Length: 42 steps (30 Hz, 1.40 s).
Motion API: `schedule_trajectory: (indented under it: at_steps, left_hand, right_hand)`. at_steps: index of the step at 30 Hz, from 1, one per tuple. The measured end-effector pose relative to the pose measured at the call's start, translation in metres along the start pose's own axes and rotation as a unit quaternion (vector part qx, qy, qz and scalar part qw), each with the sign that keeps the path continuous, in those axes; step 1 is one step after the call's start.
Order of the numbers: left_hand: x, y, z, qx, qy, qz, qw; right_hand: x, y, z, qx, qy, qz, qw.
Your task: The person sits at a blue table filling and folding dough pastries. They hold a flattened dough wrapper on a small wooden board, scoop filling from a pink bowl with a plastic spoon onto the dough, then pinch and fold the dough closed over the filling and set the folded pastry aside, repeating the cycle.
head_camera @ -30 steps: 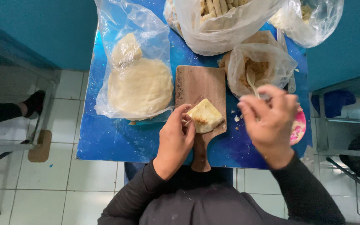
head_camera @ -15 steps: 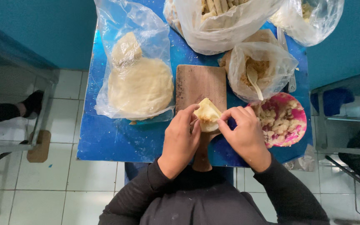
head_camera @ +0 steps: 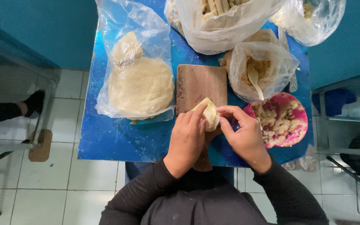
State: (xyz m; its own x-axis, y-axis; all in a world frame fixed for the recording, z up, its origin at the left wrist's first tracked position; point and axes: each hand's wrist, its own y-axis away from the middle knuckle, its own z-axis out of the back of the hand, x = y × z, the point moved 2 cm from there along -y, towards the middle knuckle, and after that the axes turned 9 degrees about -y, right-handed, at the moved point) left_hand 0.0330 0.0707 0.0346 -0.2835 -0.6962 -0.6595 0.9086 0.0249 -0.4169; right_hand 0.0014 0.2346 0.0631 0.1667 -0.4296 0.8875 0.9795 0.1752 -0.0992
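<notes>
A pale piece of dough (head_camera: 207, 113) rests over the near end of a wooden cutting board (head_camera: 200, 83) on the blue table (head_camera: 117, 137). My left hand (head_camera: 187, 139) grips the dough from the left, fingers curled over it. My right hand (head_camera: 242, 133) pinches its right edge with thumb and fingertips. The dough looks folded up between both hands. The board's handle is partly hidden under my hands.
A clear bag of dough (head_camera: 140, 85) lies left of the board. A bag of crumbly filling with a spoon (head_camera: 257, 71) and a pink bowl of chopped pieces (head_camera: 282, 121) sit on the right. Two big bags (head_camera: 226, 21) stand at the back. White tiled floor surrounds the table.
My right hand came down from above the pink bowl to the dough. Both hands now close around the dough, which has gone from lying flat to being folded.
</notes>
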Motion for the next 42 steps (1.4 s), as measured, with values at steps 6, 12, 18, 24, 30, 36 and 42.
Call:
schedule_trajectory:
  at_steps: [6,12,18,24,30,36,42]
  left_hand:
    - [0.0,-0.003,0.001,-0.01,-0.04,-0.039,0.998]
    - [0.001,-0.005,0.007,0.047,-0.039,-0.105,0.993]
    - [0.007,-0.006,0.009,0.095,-0.062,-0.114,0.987]
    - [0.013,-0.011,0.019,0.134,-0.011,-0.128,0.983]
    - [0.013,-0.013,0.016,0.137,-0.032,-0.126,0.982]
    - [0.018,-0.012,0.011,0.111,-0.005,-0.105,0.988]
    - [0.018,-0.012,0.014,0.097,0.017,-0.088,0.991]
  right_hand:
    - [-0.004,-0.002,-0.005,0.02,0.051,0.095,0.994]
    - [-0.01,-0.006,-0.009,0.023,0.077,0.114,0.99]
    - [0.002,0.0,-0.001,0.066,0.207,0.235,0.947]
    - [0.009,0.002,-0.002,0.069,0.283,0.281,0.914]
    - [0.002,-0.009,0.004,0.062,0.202,0.213,0.954]
    - [0.0,-0.004,0.006,0.067,0.179,0.204,0.96]
    - [0.006,0.007,0.01,0.014,0.239,0.161,0.957]
